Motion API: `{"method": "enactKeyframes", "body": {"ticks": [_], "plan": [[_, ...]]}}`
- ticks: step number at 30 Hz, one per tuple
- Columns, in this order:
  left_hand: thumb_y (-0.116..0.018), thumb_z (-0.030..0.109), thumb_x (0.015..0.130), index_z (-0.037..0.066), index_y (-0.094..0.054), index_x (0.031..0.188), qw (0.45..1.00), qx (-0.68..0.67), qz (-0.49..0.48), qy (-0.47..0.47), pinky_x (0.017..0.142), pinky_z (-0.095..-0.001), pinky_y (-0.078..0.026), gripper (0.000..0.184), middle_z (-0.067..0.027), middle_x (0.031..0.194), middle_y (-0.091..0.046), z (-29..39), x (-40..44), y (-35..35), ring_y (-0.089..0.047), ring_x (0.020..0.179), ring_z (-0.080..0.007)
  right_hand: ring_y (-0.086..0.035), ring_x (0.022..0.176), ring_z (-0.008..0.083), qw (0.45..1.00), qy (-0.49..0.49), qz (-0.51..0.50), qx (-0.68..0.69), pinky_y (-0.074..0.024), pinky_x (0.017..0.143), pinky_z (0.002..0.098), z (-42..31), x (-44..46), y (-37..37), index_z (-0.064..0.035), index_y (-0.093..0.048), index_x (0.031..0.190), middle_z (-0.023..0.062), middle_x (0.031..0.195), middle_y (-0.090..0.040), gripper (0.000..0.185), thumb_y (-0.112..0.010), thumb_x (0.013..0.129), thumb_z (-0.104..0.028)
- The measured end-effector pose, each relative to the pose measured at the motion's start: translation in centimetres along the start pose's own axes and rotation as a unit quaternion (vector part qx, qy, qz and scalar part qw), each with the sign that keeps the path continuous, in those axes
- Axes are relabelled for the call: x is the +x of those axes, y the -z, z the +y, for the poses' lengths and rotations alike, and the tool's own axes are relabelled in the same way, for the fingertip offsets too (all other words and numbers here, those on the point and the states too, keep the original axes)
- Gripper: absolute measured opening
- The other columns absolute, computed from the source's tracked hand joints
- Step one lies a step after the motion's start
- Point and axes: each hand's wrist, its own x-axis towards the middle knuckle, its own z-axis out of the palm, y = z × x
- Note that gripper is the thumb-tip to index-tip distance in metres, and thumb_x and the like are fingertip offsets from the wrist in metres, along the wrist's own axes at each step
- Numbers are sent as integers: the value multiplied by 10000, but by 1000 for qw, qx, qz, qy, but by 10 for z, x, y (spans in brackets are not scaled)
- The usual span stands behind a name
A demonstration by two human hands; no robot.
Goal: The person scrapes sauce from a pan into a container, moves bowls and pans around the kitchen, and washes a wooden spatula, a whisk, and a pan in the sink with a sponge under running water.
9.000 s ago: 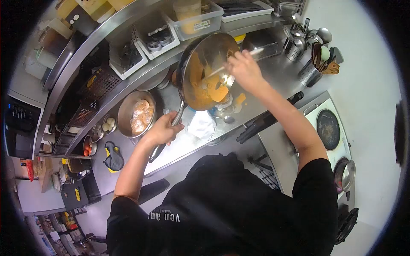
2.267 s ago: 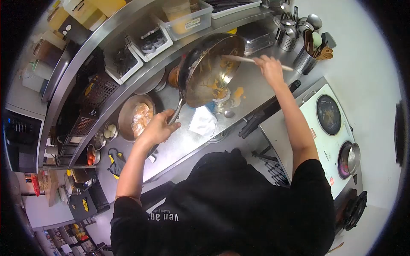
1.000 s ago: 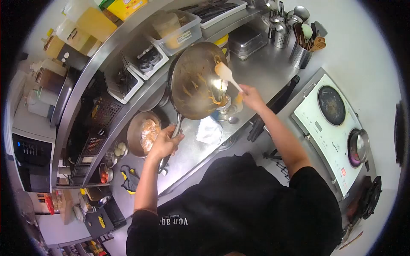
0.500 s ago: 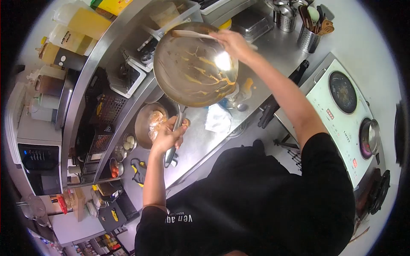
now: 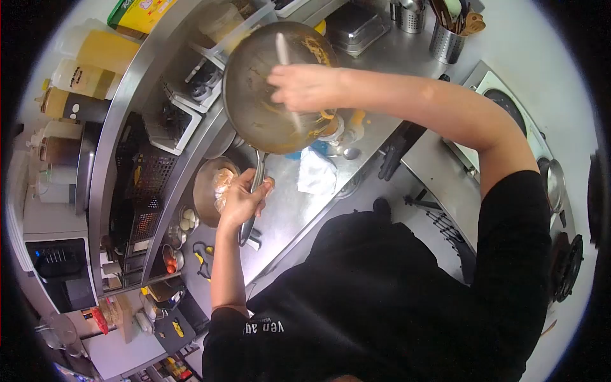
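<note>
My left hand (image 5: 244, 202) is wrapped round the metal handle of a large pan (image 5: 245, 95), which is tilted up above the counter. Orange sauce streaks its inner surface, thickest near the right rim. Over the pan, my right hand (image 5: 304, 88) grips a pale spatula (image 5: 282, 48), blurred by motion, with one end pointing down to the lower right of the pan. Below the pan's right rim stands a container (image 5: 332, 129), partly hidden. Sauce is spilled (image 5: 358, 121) on the counter beside it.
A metal bowl (image 5: 202, 194) with wrapped food is left of my left hand. A white cloth (image 5: 317, 172) and a spoon (image 5: 351, 153) lie on the counter (image 5: 286, 210). A shelf edge (image 5: 207, 137) runs close behind the pan. Utensil holders (image 5: 447, 47) and a hob (image 5: 490, 79) are right.
The pan has gone from showing thick sauce to mostly thin streaks, and has shifted left and up in view. My right hand has moved left across the pan with the spatula.
</note>
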Motion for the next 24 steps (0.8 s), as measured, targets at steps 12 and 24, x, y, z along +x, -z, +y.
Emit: {"method": "enactKeyframes", "body": {"ticks": [12,24], "plan": [[-626,97,893,-22,-543,1052,998,60,-4,24,381,-247,-346,215,-3,629,-504,26,-5,-10,-438,417,-75,-577,803,250,994,-97,47,1,-439,733,367,-18,-7,2,-97,-639,606,44,739,-583,82,-621,668,-148],[-631,128,895,-27,-556,1074,999,51,-12,4,391,-267,-368,248,-2,592,-484,26,-3,-7,-457,425,-95,-581,831,255,981,-165,-104,0,-433,796,378,-17,-15,13,-120,-663,643,39,768,-601,76,-628,693,-164]]}}
